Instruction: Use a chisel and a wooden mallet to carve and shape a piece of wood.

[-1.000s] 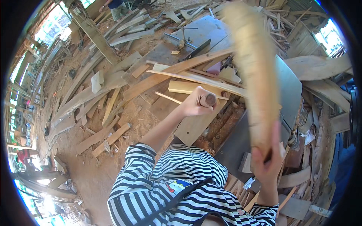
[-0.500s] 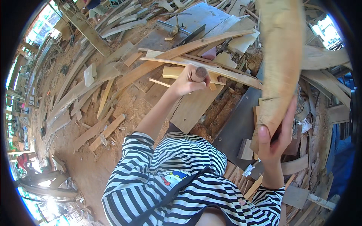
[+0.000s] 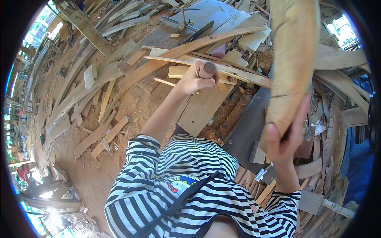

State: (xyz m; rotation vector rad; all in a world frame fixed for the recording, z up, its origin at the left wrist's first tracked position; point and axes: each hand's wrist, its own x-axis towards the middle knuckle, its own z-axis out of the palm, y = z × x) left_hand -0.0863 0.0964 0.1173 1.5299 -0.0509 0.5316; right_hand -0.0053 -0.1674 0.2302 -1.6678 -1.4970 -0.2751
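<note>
My left hand is closed around a round wooden handle, whose dark end points up at me. Whatever is on the handle's other end is hidden below the fist. In my right hand is a long, thick, slightly curved wooden plank, gripped near its lower end with the thumb on its near face. The plank stands raised, close to the camera, and runs out past the top edge of the view. A crack crosses its lower part.
Below my hands lie a flat board and a dark metal-like panel. Long curved planks cross beyond my left hand. A saw-like blade juts up by a bluish tabletop. Offcuts and sawdust cover the ground.
The plank and my right hand have shifted slightly left and down. My left hand keeps its grip on the handle. The whole scene has slid a little left.
</note>
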